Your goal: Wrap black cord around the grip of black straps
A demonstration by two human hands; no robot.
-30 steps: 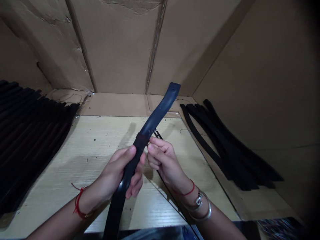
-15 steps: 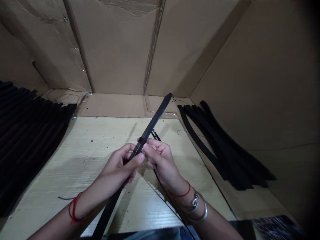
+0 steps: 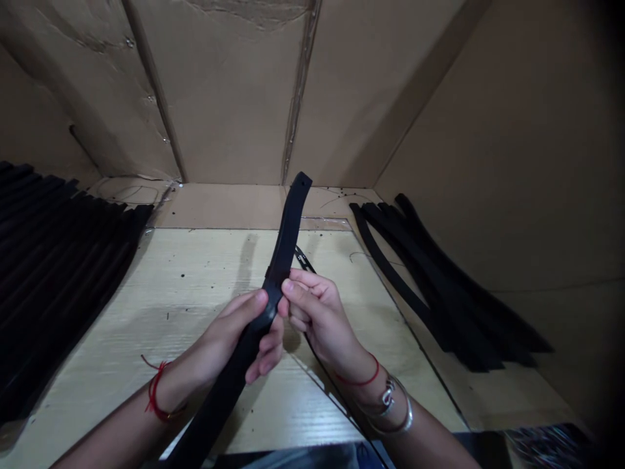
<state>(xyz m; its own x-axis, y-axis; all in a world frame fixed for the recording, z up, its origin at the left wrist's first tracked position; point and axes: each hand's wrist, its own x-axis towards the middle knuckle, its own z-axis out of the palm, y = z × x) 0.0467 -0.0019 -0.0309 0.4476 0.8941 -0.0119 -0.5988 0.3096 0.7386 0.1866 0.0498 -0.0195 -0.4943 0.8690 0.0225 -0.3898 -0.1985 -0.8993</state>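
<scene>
A long black strap (image 3: 286, 238) rises from the bottom edge of the view toward the back wall, with its free end curving up. My left hand (image 3: 241, 335) is wrapped round its middle, thumb on top. My right hand (image 3: 317, 312) pinches the same strap just beside the left thumb, at a small band on the strap. A thin black strip (image 3: 305, 260) pokes out behind my right fingers and a thin black line runs down under my right wrist.
A stack of black straps (image 3: 58, 260) fills the left side. Several more black straps (image 3: 439, 286) lie in a pile on the right. A pale wooden tabletop (image 3: 161, 312) lies under my hands, with cardboard walls (image 3: 234, 91) behind and to the right.
The strap has turned in my hands from edge-on to showing its flat face. Its free end has swung left and curls up. Both hands have stayed on it.
</scene>
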